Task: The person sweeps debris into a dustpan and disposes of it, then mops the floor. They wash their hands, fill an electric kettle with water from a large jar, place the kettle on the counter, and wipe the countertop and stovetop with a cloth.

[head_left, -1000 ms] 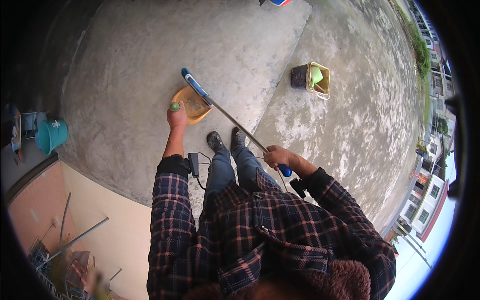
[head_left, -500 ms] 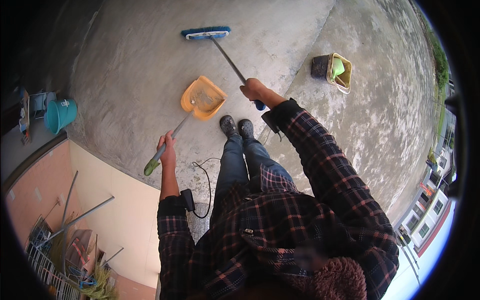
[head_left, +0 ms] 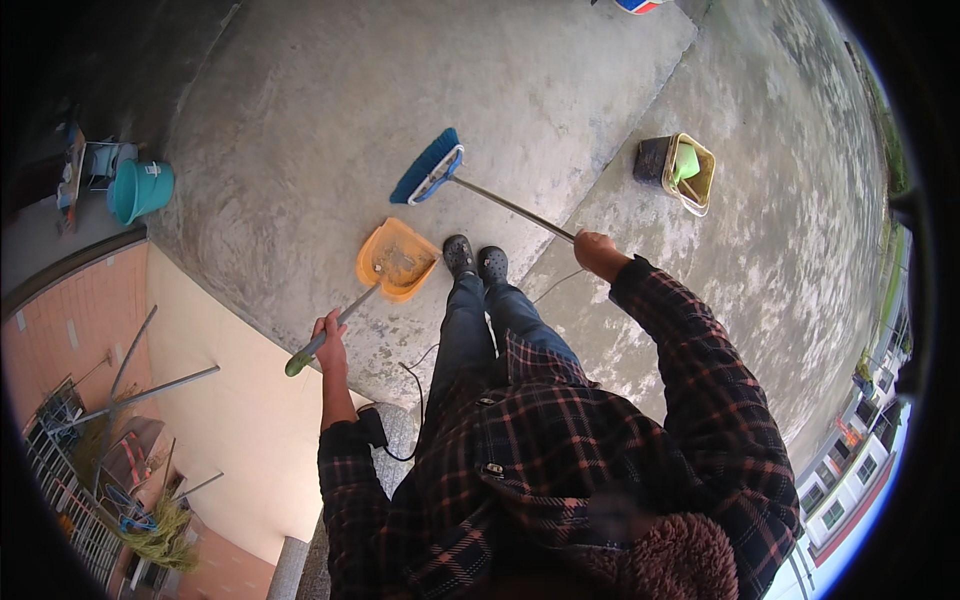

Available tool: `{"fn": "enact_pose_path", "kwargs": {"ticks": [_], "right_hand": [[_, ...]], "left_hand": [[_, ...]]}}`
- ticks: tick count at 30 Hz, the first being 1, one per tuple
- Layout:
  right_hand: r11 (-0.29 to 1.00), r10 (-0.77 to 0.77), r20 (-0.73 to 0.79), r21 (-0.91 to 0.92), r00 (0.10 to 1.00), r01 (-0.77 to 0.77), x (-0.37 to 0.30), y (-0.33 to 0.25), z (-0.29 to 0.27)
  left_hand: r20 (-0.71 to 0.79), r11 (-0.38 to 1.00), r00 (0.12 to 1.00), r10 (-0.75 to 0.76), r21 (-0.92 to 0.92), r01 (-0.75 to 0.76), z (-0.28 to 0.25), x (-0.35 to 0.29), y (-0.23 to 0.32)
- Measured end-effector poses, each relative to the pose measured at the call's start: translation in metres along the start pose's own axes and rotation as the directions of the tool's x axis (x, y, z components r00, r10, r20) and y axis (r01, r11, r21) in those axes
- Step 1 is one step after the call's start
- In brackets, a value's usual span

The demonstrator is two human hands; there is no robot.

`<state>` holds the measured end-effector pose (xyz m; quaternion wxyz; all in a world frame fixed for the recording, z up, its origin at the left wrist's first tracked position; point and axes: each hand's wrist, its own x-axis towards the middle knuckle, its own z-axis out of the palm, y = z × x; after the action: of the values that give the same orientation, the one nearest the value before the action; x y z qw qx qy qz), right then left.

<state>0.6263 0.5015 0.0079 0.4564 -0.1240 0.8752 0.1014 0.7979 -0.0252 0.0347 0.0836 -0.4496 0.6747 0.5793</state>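
Note:
My left hand [head_left: 329, 340] is wrapped round the grey handle of an orange dustpan [head_left: 375, 250]. The pan lies on the concrete in front of my left shoe, with some dirt and a small pale bit in it. My right hand [head_left: 598, 254] grips the metal stick of a broom [head_left: 425, 170] out to the right. Its blue bristle head is tilted, just beyond the dustpan and apart from it.
A dark square bucket [head_left: 655, 165] holding a green scoop [head_left: 686, 160] stands on the right. At the far left is a turquoise bucket [head_left: 143, 190]. A black cable [head_left: 417, 400] hangs beside my left leg. A pale wall [head_left: 230, 390] rises at lower left.
The broom head has come nearer, toward the dustpan, and turned from level to slanted. My right hand has moved right and closer to me. A red, white and blue object now shows at the top.

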Motion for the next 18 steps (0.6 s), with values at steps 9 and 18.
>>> {"fn": "enact_pose_path", "kwargs": {"ticks": [9, 18], "right_hand": [[0.941, 0.161, 0.127, 0.278, 0.979, -0.191, -0.075, 0.095, -0.033], [0.679, 0.190, 0.224, 0.673, 0.956, -0.293, -0.056, 0.009, 0.009]], "left_hand": [[0.109, 0.993, 0.987, 0.118, 0.007, -0.119, 0.054, 0.022, -0.003], [0.080, 0.936, 0.969, 0.235, 0.251, -0.247, 0.115, 0.061, -0.010]]}}
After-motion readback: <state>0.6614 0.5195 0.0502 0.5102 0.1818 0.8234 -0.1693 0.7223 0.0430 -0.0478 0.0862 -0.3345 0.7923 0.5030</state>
